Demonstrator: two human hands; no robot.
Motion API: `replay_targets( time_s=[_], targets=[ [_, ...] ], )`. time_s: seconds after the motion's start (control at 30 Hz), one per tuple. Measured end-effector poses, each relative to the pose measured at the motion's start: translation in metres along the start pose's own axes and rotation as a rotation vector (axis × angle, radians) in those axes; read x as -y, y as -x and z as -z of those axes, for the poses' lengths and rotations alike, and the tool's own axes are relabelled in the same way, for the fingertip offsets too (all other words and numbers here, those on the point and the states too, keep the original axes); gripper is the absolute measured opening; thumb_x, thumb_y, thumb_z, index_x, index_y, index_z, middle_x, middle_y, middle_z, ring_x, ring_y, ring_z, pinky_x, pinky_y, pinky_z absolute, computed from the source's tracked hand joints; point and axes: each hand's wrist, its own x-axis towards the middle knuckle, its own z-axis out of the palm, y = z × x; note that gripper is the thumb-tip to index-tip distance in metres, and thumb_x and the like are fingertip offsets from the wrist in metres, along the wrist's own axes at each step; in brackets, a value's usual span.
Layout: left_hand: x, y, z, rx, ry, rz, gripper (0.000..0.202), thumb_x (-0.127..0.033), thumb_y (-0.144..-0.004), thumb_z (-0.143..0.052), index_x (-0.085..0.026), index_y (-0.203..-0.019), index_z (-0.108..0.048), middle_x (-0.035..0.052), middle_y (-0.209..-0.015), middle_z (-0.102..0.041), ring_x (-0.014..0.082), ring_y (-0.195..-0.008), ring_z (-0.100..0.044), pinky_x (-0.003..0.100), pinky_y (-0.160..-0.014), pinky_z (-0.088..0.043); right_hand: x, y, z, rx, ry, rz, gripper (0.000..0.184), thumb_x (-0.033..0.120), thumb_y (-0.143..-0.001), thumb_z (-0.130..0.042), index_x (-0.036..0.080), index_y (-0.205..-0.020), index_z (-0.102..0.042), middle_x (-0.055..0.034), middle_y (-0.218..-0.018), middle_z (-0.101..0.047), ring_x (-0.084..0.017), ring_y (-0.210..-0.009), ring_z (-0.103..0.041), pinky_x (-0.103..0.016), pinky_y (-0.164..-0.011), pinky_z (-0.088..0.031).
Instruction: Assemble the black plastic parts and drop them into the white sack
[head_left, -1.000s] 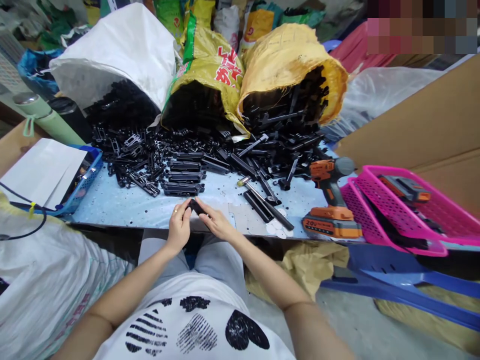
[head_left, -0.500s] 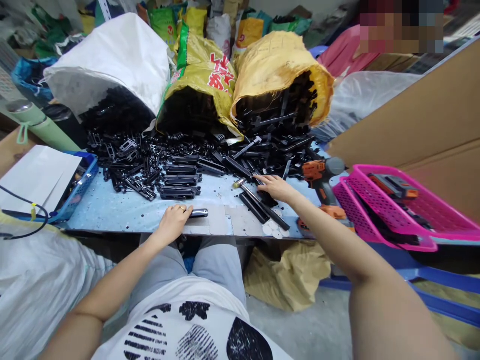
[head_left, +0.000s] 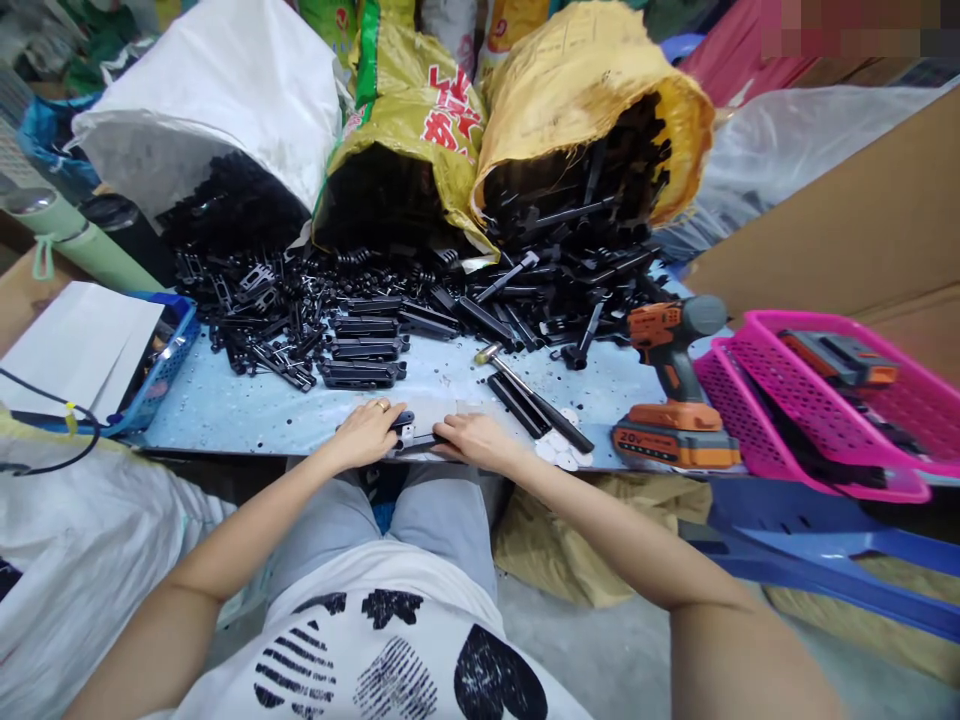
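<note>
Both hands rest at the near edge of a pale blue table. My left hand, with a ring on one finger, is closed over a small black plastic part with a metal piece. My right hand presses a long black strip against that part, its fingers curled down. Just beyond my right hand lie a hammer and two more black strips. A row of assembled black pieces lies farther back.
Three sacks, white, yellow-green and yellow, spill black parts across the table's back. An orange cordless drill stands at the right beside pink baskets. At the left a blue basket holds white paper.
My right hand reached out to the strips by the hammer, then came back to the near edge with a black strip. My left hand stayed at the edge on the small part.
</note>
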Motion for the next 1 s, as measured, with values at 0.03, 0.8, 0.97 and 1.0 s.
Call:
replay_targets(
  time_s=[0.03, 0.8, 0.97, 1.0],
  targets=[
    [-0.002, -0.002, 0.001, 0.008, -0.003, -0.007, 0.044, -0.028, -0.087, -0.045, -0.018, -0.13, -0.044, 0.0114, -0.114, -0.055, 0.0255, -0.105, -0.053, 0.038, -0.091, -0.042, 0.0, 0.003, -0.002, 0.008, -0.01, -0.018, 0.039, 0.049, -0.096, -0.033, 0.017, -0.099, -0.056, -0.0075, -0.087, -0.062, -0.017, -0.074, -0.059, -0.026, -0.063, -0.031],
    [0.003, 0.008, -0.006, -0.315, 0.059, -0.232, 0.061, -0.058, -0.072, -0.062, -0.016, -0.112, -0.044, 0.0129, -0.106, -0.059, 0.0268, -0.096, -0.062, 0.036, -0.079, -0.05, 0.037, 0.02, 0.054, -0.026, 0.125, -0.13, 0.035, 0.043, -0.098, -0.027, 0.02, -0.103, -0.053, -0.0073, -0.09, -0.062, -0.018, -0.073, -0.059, -0.029, -0.061, -0.027],
    [0.003, 0.004, -0.004, -0.228, 0.043, -0.252, 0.054, -0.056, -0.075, -0.06, -0.015, -0.108, -0.047, 0.0101, -0.096, -0.061, 0.0248, -0.086, -0.064, 0.034, -0.07, -0.051, 0.023, 0.012, 0.057, 0.093, 0.044, -0.078, 0.038, 0.05, -0.096, -0.03, 0.02, -0.099, -0.054, -0.0051, -0.086, -0.063, -0.016, -0.066, -0.059, -0.027, -0.056, -0.025],
    [0.002, 0.004, -0.005, -0.221, 0.039, -0.258, 0.051, -0.056, -0.077, -0.058, -0.016, -0.106, -0.048, 0.0092, -0.093, -0.062, 0.0241, -0.084, -0.064, 0.033, -0.069, -0.051, 0.02, 0.011, 0.057, 0.105, 0.044, -0.061, 0.038, 0.05, -0.096, -0.031, 0.021, -0.098, -0.054, -0.0047, -0.085, -0.063, -0.016, -0.065, -0.059, -0.027, -0.056, -0.024]
  ],
)
